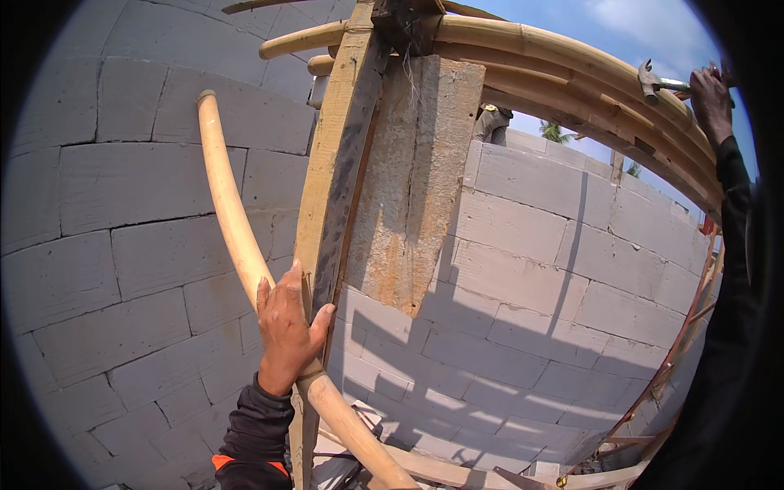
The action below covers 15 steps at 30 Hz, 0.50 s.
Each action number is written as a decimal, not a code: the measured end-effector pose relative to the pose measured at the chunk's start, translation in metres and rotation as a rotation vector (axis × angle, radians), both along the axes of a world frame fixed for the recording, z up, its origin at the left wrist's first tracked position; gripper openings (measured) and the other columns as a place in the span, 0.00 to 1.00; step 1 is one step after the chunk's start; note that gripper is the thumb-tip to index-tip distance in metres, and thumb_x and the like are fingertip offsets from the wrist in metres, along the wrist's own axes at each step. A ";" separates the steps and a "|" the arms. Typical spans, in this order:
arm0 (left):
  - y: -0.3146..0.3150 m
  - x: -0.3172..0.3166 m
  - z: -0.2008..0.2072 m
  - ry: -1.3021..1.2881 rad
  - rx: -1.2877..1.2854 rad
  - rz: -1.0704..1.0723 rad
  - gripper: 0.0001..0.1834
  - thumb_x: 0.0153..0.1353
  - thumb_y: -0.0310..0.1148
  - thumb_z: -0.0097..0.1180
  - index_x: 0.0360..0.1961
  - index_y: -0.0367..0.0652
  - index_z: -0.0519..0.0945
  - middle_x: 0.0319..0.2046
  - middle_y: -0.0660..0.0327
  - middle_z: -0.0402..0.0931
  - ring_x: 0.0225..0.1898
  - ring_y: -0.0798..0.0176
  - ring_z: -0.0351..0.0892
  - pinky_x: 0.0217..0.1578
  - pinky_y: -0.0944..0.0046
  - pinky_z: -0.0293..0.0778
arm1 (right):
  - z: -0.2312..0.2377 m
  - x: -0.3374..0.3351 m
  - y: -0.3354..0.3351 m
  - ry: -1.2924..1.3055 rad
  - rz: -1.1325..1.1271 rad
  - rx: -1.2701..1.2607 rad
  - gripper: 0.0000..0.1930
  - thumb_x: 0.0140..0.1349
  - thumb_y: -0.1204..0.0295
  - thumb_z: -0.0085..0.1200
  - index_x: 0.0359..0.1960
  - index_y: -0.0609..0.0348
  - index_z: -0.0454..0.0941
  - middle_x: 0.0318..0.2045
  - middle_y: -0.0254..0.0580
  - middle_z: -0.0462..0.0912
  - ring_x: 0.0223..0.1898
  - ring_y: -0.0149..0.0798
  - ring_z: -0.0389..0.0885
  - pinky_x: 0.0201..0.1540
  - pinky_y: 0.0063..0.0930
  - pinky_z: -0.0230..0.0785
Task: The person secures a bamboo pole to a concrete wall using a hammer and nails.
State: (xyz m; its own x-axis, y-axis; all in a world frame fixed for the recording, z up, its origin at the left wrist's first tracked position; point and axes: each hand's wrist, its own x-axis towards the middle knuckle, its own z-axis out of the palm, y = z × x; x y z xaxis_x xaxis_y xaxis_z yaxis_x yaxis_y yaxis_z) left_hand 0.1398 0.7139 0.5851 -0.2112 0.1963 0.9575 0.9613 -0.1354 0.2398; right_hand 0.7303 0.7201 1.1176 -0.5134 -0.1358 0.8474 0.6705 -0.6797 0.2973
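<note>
My left hand (pixel 290 331) is braced on an upright squared timber post (pixel 333 163), its thumb on the dark side face and its fingers along the left side. A bent bamboo pole (pixel 233 212) slants behind that hand and past the foot of the post; whether the fingers touch it I cannot tell. High at the right, my right hand (pixel 713 102) is closed round the handle of a claw hammer (pixel 648 82). The metal head is raised in front of several bamboo poles (pixel 563 53) that run from the post top to the right.
Grey block walls (pixel 139 188) rise on the left and behind the post. Beside the post stands a rough, stained board or column face (pixel 416 180). Over the far wall, part of another person's clothing (pixel 492 124) shows. Timber lengths (pixel 441 469) lie low down.
</note>
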 end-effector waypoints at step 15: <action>0.000 -0.003 -0.002 0.045 0.001 0.040 0.46 0.54 0.34 0.68 0.72 0.36 0.61 0.54 0.48 0.76 0.57 0.47 0.76 0.71 0.42 0.52 | -0.039 0.004 -0.031 0.228 0.219 -0.036 0.12 0.68 0.66 0.49 0.41 0.65 0.75 0.39 0.51 0.81 0.45 0.46 0.80 0.52 0.39 0.71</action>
